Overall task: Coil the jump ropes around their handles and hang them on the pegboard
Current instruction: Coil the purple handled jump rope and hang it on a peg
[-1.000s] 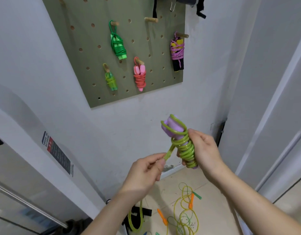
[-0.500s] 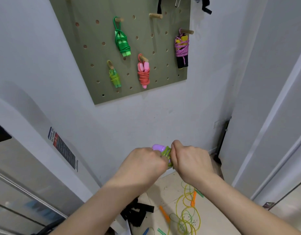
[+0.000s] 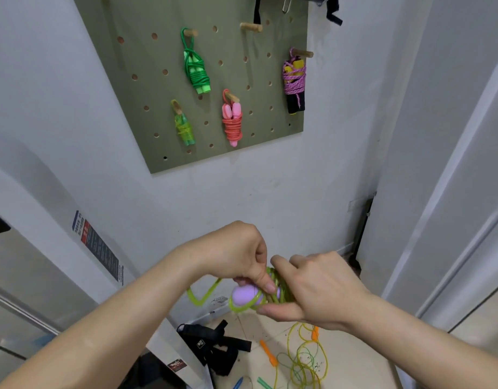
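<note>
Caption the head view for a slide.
The left hand and right hand grip a green rope coiled on purple handles below the pegboard.

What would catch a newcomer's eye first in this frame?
Low at centre, the left hand pinches and the right hand grips a lime jump rope wound round purple handles. Above, four coiled ropes hang from pegs on the olive pegboard, and loose ropes lie tangled on the floor at lower right.

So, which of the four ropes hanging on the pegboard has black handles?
The purple rope at the right edge of the pegboard. Its handles are black and yellow; the green rope, yellow-green rope and pink rope have green or pink handles.
</note>
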Available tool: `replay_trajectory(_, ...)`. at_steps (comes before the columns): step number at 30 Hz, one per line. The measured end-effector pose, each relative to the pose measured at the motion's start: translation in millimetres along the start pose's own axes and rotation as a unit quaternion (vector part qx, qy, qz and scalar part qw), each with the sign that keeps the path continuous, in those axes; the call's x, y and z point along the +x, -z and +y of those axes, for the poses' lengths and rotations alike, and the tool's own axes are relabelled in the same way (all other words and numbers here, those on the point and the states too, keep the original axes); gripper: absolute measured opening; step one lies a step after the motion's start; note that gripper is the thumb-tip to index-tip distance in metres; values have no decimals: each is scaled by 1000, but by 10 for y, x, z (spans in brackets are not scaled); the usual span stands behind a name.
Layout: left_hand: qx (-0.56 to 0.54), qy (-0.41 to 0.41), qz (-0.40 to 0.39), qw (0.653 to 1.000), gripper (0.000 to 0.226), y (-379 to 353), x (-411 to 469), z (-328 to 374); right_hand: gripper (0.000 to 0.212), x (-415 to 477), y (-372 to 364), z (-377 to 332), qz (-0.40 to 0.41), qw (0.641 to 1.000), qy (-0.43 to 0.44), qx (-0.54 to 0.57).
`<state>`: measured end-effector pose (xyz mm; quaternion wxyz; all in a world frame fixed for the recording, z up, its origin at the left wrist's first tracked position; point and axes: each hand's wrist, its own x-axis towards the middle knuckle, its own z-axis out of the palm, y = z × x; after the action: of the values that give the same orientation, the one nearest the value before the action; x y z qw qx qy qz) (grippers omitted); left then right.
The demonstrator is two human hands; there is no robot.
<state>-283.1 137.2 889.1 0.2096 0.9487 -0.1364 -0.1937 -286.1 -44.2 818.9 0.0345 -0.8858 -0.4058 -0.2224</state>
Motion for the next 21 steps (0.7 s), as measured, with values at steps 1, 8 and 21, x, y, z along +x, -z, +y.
replay_trajectory(1,-34,16,-28,999,33,4,26,-6,67,3,-10,-10,3,1000,11,-5)
replay_trajectory(8,-6,26,-120,992,32,247,-3,2,55,28,-21,104,14,999,20,40)
replay_trajectory(21,72,-141,200,967,17,134,-143,-81,43,45,140,304,26,956,-83,279)
